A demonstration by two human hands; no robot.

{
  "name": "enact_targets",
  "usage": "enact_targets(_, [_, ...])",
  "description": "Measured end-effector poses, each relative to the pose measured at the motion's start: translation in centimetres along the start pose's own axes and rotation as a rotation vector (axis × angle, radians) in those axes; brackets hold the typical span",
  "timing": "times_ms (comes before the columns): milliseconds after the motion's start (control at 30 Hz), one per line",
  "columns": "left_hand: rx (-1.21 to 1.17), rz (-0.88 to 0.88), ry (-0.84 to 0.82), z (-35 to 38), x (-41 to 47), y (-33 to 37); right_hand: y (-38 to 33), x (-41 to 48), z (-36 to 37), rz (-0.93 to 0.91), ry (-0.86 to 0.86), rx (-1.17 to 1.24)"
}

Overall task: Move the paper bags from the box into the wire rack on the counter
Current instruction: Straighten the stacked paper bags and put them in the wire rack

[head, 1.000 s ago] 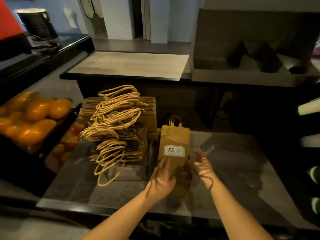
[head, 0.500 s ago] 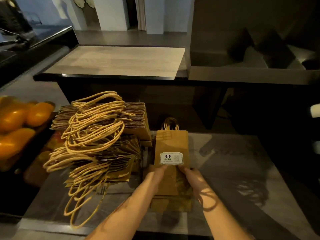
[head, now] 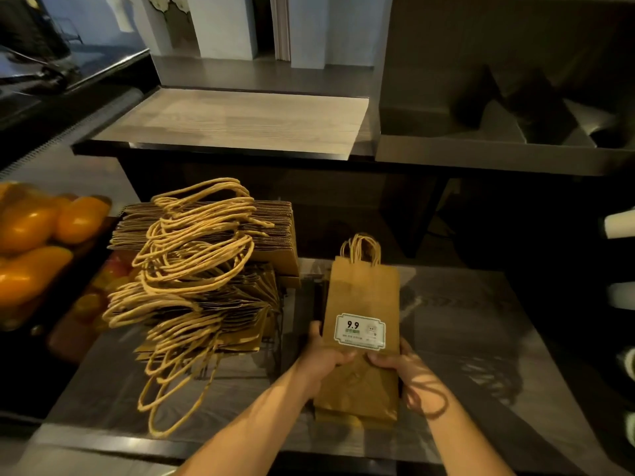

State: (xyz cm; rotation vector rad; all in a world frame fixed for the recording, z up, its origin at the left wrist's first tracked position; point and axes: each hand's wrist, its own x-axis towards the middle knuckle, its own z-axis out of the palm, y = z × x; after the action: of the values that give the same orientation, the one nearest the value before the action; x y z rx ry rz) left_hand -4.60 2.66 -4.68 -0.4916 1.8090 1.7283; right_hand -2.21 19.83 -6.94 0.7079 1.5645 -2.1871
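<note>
A thin bundle of flat brown paper bags [head: 360, 293], twisted handles at the far end and a white "9.9" label [head: 360, 330] on front, is over the dark counter [head: 481, 338], just right of the wire rack [head: 279, 333] stuffed with more bags [head: 206, 269]. The left hand [head: 324, 355] curls round its left edge, the right hand [head: 402, 369] round its right edge, thumbs on the front beneath the label.

Visible body: left forearm [head: 247, 431] and right forearm [head: 481, 438], both bare, ending in left grip [head: 323, 359] and right grip [head: 409, 376], bare hands.
</note>
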Motion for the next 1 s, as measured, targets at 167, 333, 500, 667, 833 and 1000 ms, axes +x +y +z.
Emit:
enact_targets(167, [0.041,0.203,0.007,0.3,-0.9,0.7,-1.4,-0.9,0.3,-0.196,-0.032,0.002])
enact_targets(333, [0.178,0.328,0.059,0.3,-1.8,1.8,-2.7,-2.1,1.3,-0.385,-0.018,-0.042])
enact_targets(500, [0.304,0.299,0.052,0.1,-2.9,0.2,-1.2,-3.1,1.5,-0.421,-0.063,-0.049])
enact_targets(667, [0.348,0.301,0.063,0.1,-3.9,-0.1,-0.3,-3.5,1.2,-0.415,-0.038,-0.015])
enact_targets(833, [0.463,0.427,0.038,-0.5,-5.7,0.3,-0.1,-4.9,1.9,-0.355,-0.008,0.070])
enact_targets(1000, [0.565,0.565,0.145,-2.9,-8.3,1.3,-1.2,-6.3,4.9,-0.339,-0.020,0.014])
